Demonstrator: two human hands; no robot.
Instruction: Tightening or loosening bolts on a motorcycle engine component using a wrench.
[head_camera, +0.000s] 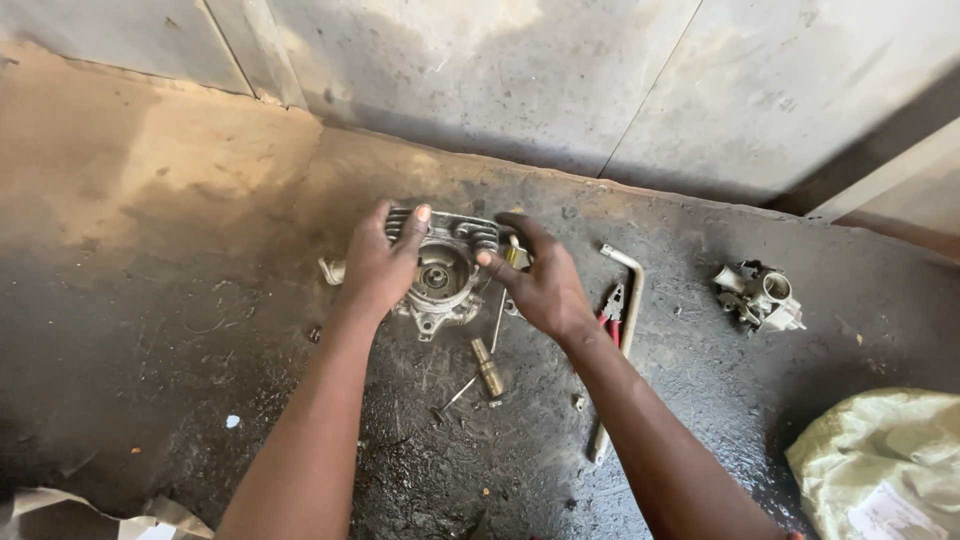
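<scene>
my left hand (378, 268) lies over the left side of the finned cylinder head (445, 272), fingers spread wide and curled onto its fins, thumb tip at its top edge; that grip is loose and open, resting on the metal, closed round nothing. my right hand (545, 285) comes in from the right, its grip open too, thumb tip near the round bore in the middle of the head, fingers reaching over the far right corner; i cannot quite tell whether those fingers touch the casting. the head sits on the dark oily floor (200, 380), close to the foot of the grey wall (520, 80).

just below it lie a brass-coloured sleeve (488, 366) and a thin valve stem (455, 396). right of my right hand are red-handled pliers (612, 310) and a long bent box spanner (622, 345), touching or nearly so. well apart to the right sits a carburettor (760, 296), and a pale sack (885, 460) fills the lower right corner. the floor to the left is open.
</scene>
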